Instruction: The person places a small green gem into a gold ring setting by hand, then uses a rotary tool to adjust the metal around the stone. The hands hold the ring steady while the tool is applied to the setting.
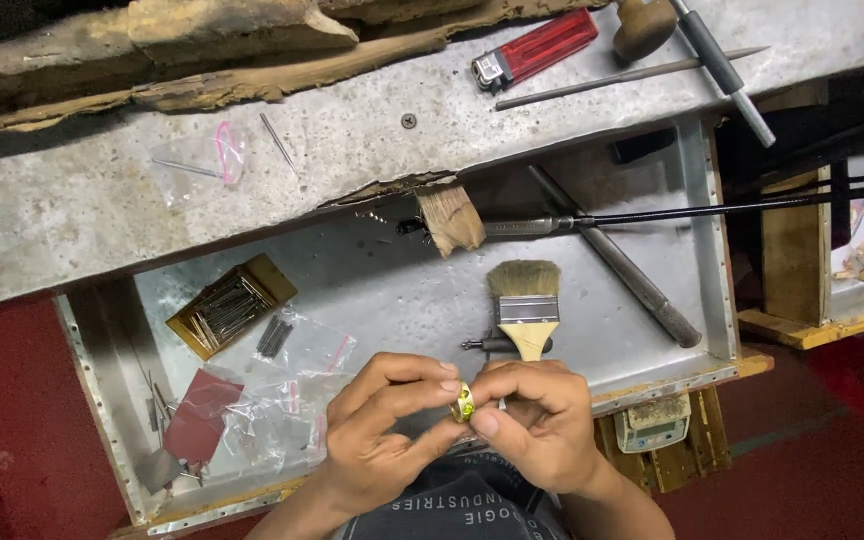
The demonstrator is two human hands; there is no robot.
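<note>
Over a metal bench tray (712, 250), seen from the head camera: left hand (382, 440) and right hand (542, 425) both pinched shut on a small gold ring (463, 403) with a green stone, held between fingertips above the lap. Likely light, rigid, smooth and slippery; best gripped by the band's edges. Flat paintbrush (526, 305) just beyond.

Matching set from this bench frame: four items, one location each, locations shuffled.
1. gold ring
2. red lighter
3. paintbrush
4. box of needles

A. left part of the metal tray
B. bench top, above the tray
C. pinched between left hand and right hand
D. tray centre, bristles pointing away from the person

Pairs: 1-C, 2-B, 3-D, 4-A
</note>
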